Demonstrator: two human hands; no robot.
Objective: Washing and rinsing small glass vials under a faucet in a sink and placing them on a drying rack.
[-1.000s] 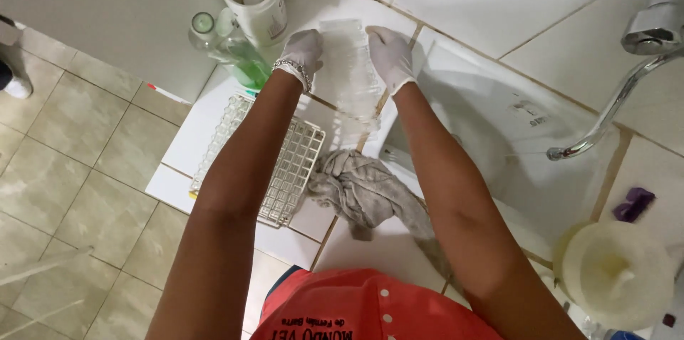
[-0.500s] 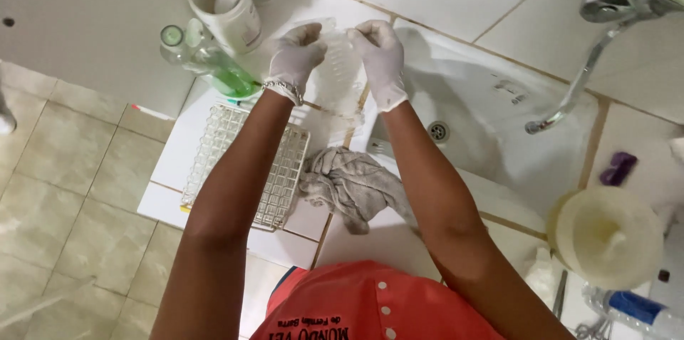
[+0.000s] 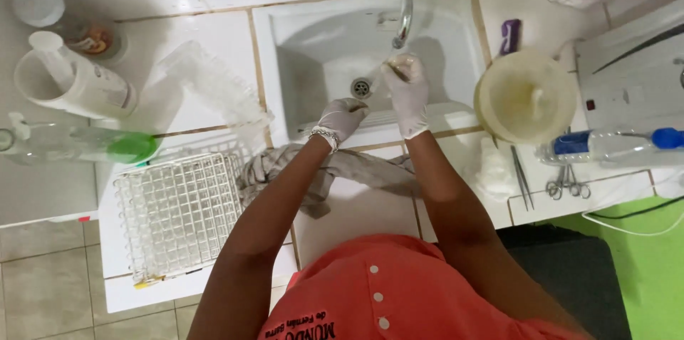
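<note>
Small pale object, too blurred to identify, sits pinched in the fingertips of the right hand, directly below the spout of the metal faucet and above the basin of the white sink. Both hands wear white gloves. The right hand is raised, its fingers closed around the object. The left hand hangs lower, over the front edge of the sink, its fingers curled loosely inward; whether it holds anything cannot be told. A bracelet circles the left wrist.

A crumpled grey cloth lies on the tiled counter just in front of the sink, under both forearms. To the left, a white wire rack rests on the counter, and a clear plastic tray lies tilted beside the sink's left rim. Further left stand a white jug and a clear bottle holding green liquid. To the right of the sink are a round cream-coloured lid, metal scissors and a clear bottle with a blue cap lying on its side.
</note>
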